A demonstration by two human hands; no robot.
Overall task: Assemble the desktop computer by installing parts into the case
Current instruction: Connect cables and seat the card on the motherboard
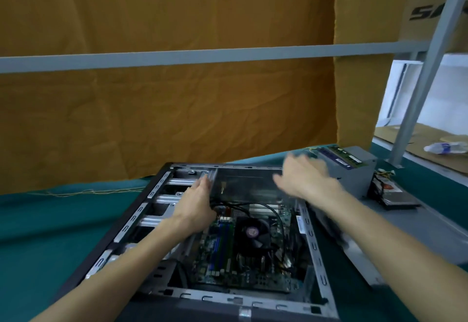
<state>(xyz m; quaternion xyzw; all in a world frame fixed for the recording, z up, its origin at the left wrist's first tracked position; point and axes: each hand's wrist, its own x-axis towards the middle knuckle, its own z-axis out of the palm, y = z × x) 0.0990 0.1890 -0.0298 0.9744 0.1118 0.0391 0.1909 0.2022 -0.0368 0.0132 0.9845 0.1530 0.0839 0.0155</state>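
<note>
The case [141,223] lies open on its side on the green desk [38,233], at the six o'clock half of the view; the board [228,253] sits inside it with a fan [253,231] near its centre and black cables [255,207] looping across at twelve o'clock of the fan. The left hand [196,204] reaches into the case at ten o'clock of the fan, fingers bent down by the drive bays and the cable bundle; whether its grip has hold of a cable or only rests there I cannot tell. The right hand [304,177] hovers above the case's far right corner, at one o'clock of the fan, blurred, fingers spread and holding nothing. A grey box, probably the power supply [354,169], stands just beyond that hand at two o'clock, with a memory stick [344,155] lying on top of it; a drive [397,199] lies on the desk further right; a bottle [445,147] lies well apart at three o'clock.

Risks, as I judge them: the right hand looks to be heading for the box, and a hasty lift could tip the loose stick off; lowering a bulky part into the case with cables lying slack could pinch them or foul the fan; the left hand, working blind among sharp bay edges, could tug a connector off the board.
</note>
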